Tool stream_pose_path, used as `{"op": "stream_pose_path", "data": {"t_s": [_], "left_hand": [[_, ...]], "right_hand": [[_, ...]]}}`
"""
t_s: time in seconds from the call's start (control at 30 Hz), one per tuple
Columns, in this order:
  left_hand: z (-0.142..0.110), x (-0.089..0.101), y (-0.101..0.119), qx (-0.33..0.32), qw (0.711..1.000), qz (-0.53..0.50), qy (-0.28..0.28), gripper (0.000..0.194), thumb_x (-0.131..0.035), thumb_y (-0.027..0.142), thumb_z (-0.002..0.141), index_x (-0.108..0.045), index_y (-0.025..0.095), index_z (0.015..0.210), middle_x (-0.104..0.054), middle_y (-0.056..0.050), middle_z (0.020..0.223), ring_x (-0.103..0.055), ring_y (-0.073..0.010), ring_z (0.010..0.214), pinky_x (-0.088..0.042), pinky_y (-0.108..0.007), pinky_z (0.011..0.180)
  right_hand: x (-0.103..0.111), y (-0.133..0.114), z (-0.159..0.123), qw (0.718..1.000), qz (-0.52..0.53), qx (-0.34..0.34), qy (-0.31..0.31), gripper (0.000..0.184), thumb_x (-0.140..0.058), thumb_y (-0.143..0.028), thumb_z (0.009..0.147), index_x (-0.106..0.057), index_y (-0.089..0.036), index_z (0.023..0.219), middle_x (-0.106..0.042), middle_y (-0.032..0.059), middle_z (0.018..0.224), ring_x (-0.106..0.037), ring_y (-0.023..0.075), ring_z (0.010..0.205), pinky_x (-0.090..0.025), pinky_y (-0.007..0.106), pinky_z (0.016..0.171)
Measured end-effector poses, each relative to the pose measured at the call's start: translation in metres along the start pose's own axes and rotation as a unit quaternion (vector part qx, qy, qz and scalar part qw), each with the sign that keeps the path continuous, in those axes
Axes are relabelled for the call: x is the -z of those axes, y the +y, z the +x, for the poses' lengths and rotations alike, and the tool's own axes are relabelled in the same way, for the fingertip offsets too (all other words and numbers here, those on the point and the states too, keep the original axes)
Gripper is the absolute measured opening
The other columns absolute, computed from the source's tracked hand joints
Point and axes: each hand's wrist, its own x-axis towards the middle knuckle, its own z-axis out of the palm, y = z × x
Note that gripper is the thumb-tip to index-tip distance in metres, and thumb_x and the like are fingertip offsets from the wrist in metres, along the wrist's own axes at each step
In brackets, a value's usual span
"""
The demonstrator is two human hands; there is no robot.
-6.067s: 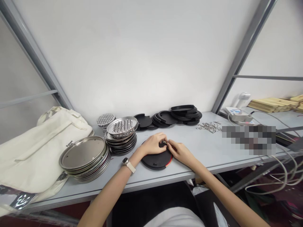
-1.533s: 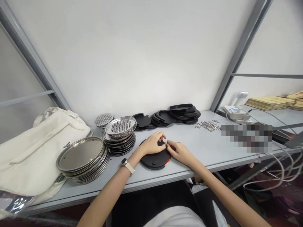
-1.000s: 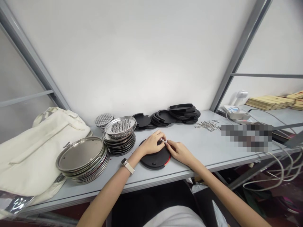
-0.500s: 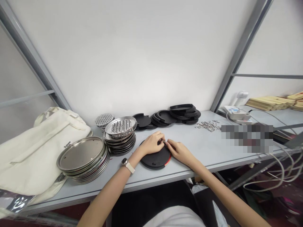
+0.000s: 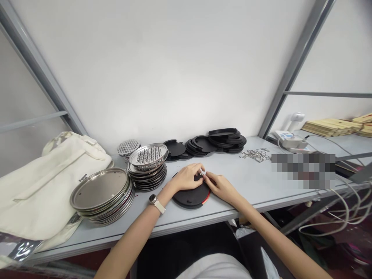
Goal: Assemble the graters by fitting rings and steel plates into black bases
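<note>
We see both hands meeting over the far right part of a black disc point(image 5: 188, 197), which lies flat on the tabletop point(image 5: 247, 182), mostly on our near side of the fingers and reaching under the left palm. A small shiny metal piece point(image 5: 202, 174) sits right at the fingertips, between the two hands. Our right hand point(image 5: 218, 184) has thumb and forefinger pinched together on its right end; our left hand point(image 5: 187, 178) curls over the disc, thumb and forefinger bent toward the piece from the left, and we cannot tell whether they grip it or only steady it. Neither hand is clearly nearer. The piece seems to slant down toward the right fingers, though it is too small for us to be sure of its long axis. The disc is round, so it offers none; its red edge point(image 5: 206, 197) is just nearer us than the right fingers. Beyond those fingers, well to the right, lie loose metal pieces point(image 5: 255, 155).
</note>
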Motion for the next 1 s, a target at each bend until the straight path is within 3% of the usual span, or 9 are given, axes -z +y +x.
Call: {"op": "stream_pose_path", "data": {"t_s": [1.0], "left_hand": [[0.0014, -0.0031, -0.0069, 0.050, 0.988, -0.146, -0.014, 0.037, -0.060, 0.018, 0.071, -0.049, 0.020, 0.106, -0.055, 0.001, 0.083, -0.055, -0.0110, 0.071, -0.046, -0.023, 0.066]], "right_hand": [[-0.0005, -0.0012, -0.0027, 1.000, -0.004, 0.006, 0.012, 0.027, -0.035, -0.030, 0.093, -0.047, -0.020, 0.071, -0.045, -0.0040, 0.054, -0.039, 0.0101, 0.046, -0.028, 0.022, 0.050]]}}
